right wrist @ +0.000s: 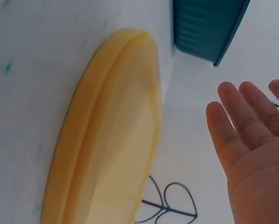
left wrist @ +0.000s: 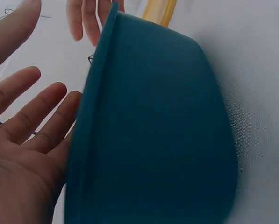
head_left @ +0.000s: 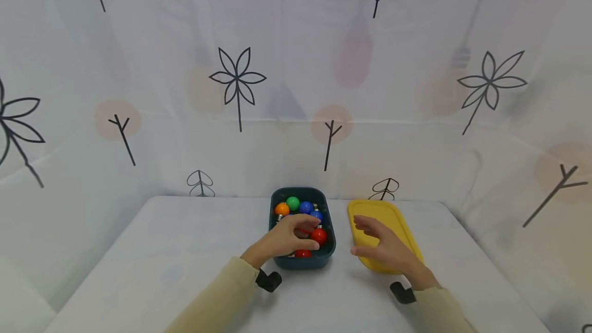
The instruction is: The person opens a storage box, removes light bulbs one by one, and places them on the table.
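Observation:
A dark teal plastic bin (head_left: 302, 263) holds several small coloured light bulbs: a green bulb (head_left: 293, 203), an orange bulb (head_left: 282, 209), a blue bulb (head_left: 306, 207) and a red bulb (head_left: 318, 236) among them. Over its near left part hovers my left hand (head_left: 284, 235), fingers spread and loosely bent, holding nothing; it hides some bulbs. In the left wrist view that hand (left wrist: 27, 140) shows beyond the bin's wall (left wrist: 158, 116). My right hand (head_left: 386, 245), holding nothing, is above a yellow lid (head_left: 393, 215). The right wrist view shows its fingers extended, apart from the lid (right wrist: 116, 126).
Both bin and lid lie on a white-covered table (head_left: 185, 251), the lid to the right of the bin. Behind them hangs a pale curtain (head_left: 287, 81) printed with black plant outlines. Dark wrist bands (head_left: 269, 281) sit at both sleeves' ends.

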### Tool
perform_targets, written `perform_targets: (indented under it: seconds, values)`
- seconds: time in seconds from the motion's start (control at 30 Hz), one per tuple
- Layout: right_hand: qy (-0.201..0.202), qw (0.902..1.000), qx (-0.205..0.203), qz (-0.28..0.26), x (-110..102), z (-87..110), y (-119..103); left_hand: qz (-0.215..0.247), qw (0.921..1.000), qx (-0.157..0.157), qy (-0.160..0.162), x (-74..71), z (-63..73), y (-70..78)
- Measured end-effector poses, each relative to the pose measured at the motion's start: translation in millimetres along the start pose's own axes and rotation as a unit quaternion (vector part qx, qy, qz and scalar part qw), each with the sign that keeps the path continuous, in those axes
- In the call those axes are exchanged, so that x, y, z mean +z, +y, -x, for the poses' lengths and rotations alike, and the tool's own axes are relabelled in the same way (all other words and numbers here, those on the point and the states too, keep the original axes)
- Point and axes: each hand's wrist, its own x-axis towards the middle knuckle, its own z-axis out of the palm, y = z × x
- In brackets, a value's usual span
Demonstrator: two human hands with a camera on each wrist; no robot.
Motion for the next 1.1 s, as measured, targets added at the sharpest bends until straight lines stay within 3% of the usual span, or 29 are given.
perform_targets:
  seconds: [0.4,0.77,1.1]
  values:
    - [-0.043,0.9980,0.040,-0.023,24.9,-14.2,-13.1,-0.027,0.9984,-0.037,-0.033,-7.8,-5.9,-17.9]
    - [-0.070,0.9943,0.039,-0.070,41.8,-23.4,-14.3,-0.069,0.9944,-0.046,-0.066,-8.7,-9.2,-20.3]
    - [-0.083,0.9942,0.043,-0.053,46.5,-24.3,-15.6,-0.106,0.9896,-0.051,-0.083,-5.2,-9.1,-19.6]
